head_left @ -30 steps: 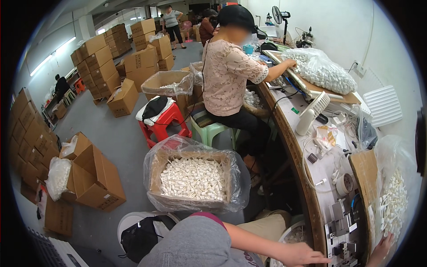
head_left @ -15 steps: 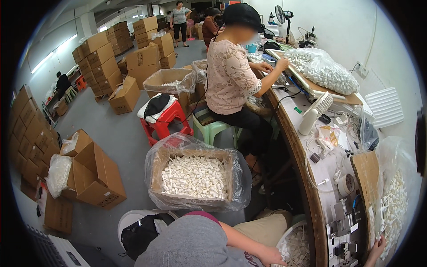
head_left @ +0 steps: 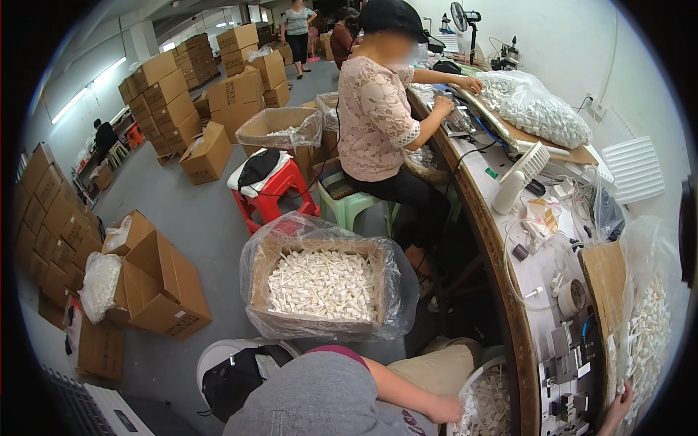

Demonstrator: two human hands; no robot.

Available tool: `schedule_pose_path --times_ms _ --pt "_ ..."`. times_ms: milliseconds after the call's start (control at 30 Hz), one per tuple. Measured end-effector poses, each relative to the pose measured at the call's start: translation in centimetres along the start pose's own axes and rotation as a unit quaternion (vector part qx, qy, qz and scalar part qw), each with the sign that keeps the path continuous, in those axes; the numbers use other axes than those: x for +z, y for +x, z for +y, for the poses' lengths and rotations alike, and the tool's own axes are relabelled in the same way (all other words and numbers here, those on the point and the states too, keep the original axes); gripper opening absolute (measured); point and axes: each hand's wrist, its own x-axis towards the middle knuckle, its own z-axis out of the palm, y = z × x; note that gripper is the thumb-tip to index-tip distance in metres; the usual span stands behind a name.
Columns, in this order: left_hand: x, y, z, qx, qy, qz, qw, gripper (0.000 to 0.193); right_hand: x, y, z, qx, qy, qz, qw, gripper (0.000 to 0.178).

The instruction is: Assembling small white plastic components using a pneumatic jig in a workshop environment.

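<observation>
My left hand (head_left: 446, 409) is curled beside a white round tub (head_left: 476, 372) of small white stemmed plastic pieces, low at the front. What its fingers hold, if anything, is hidden. At the right edge, my right hand (head_left: 620, 407) has its fingers bent together against white pieces (head_left: 647, 338) spilling from a clear plastic bag (head_left: 658, 240). Something small may be between those fingertips, too small to make out. A flat cardboard piece (head_left: 605, 280) lies beside this bag. Small metal fixtures (head_left: 561, 356) stand on the bench just left of my right hand.
A plastic-lined carton (head_left: 389, 280) full of white pieces sits on the floor ahead. Beyond it, a co-worker (head_left: 374, 109) sits at the long bench (head_left: 520, 320). A small white fan (head_left: 518, 178) and cables lie on the bench. Cartons (head_left: 171, 283) stand at left, near a red stool (head_left: 273, 185).
My left hand has risen slightly beside the tub, while my right hand stays by the bag. The co-worker's one arm now reaches farther across the bench. The view has shifted a little.
</observation>
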Motion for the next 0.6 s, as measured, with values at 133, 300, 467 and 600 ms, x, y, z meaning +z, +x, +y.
schedule_pose_path --times_ms 133,300,467,600 --pt "-0.7 -0.3 0.1 0.005 0.006 0.011 1.0 0.019 0.5 -1.4 -2.2 -0.001 -0.058 0.026 0.998 0.032" --pt "-0.9 0.5 0.3 0.038 0.034 0.063 0.997 0.016 -2.3 -2.9 -2.9 0.004 -0.102 0.017 0.995 0.031" --pt "0.9 0.0 -0.3 0.099 0.108 0.125 0.981 0.014 0.7 -2.3 -3.5 -0.003 -0.036 -0.004 0.999 0.035" --pt "3.7 1.2 -0.5 0.099 0.125 0.121 0.98 0.015 0.3 -2.6 -6.9 0.031 -0.065 -0.038 0.997 0.039"
